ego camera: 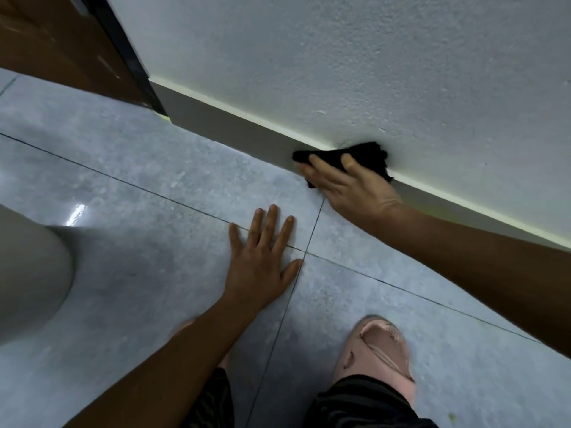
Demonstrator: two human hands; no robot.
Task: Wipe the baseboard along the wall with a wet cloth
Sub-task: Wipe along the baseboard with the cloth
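A grey baseboard [234,128] with a pale top edge runs diagonally along the foot of a white textured wall [340,57]. A black cloth [367,154] lies against the baseboard near the middle of the view. My right hand [349,186] presses the cloth onto the baseboard with its fingers stretched out over it. My left hand [262,257] lies flat on the grey tiled floor [123,186], fingers spread, a short way in front of the cloth.
A brown door [61,47] with a dark frame [129,54] stands at the upper left where the baseboard ends. My foot in a pink slipper [377,350] is at the bottom. A pale rounded object [27,273] fills the left edge.
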